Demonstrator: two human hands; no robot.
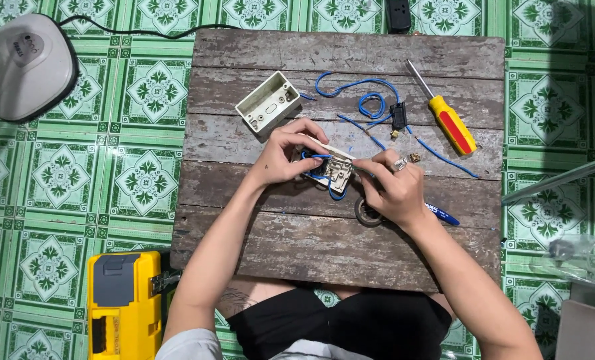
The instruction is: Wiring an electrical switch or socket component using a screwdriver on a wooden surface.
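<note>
1. Head view: the left hand grips the white switch plate mid-table; the right hand pinches a thin tool at its blue wires. Wiring looks underway; steady, fine tip placement is needed next.
2. The white box lies open and empty; the yellow toolbox sits on the floor, contents unclear.

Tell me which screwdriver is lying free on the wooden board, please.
The screwdriver with the yellow and red handle, at the board's upper right; no hand touches it. The blue-handled tool is gripped in the right hand.
</note>
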